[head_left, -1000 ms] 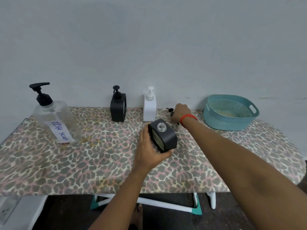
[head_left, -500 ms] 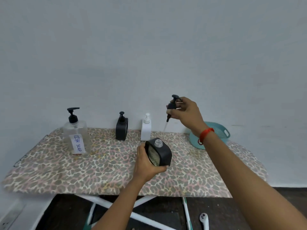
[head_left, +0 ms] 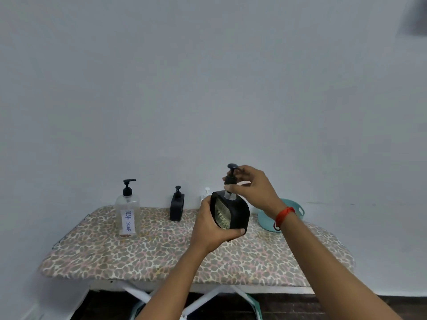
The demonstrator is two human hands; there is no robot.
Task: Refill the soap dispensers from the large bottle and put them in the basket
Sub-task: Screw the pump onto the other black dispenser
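My left hand (head_left: 211,229) grips a black square soap dispenser (head_left: 233,213), held tilted above the table. My right hand (head_left: 253,188) holds its black pump head (head_left: 231,175) at the dispenser's clear neck, the pump's collar just above the opening. The large clear bottle (head_left: 127,211) labelled "DISH SOAP" stands at the table's back left with its black pump on. A second black dispenser (head_left: 177,206) stands upright near the wall. Only the top of a white dispenser (head_left: 206,192) shows behind my left hand. The teal basket (head_left: 298,207) sits at the back right, partly hidden by my right wrist.
A leopard-print cover lies over the table (head_left: 161,252), which stands against a plain grey wall. White and teal table legs and a dark floor show below the front edge.
My right hand picked the pump head up from the table and brought it down onto the neck of the black dispenser. My left hand lifted the dispenser higher. The camera pulled back.
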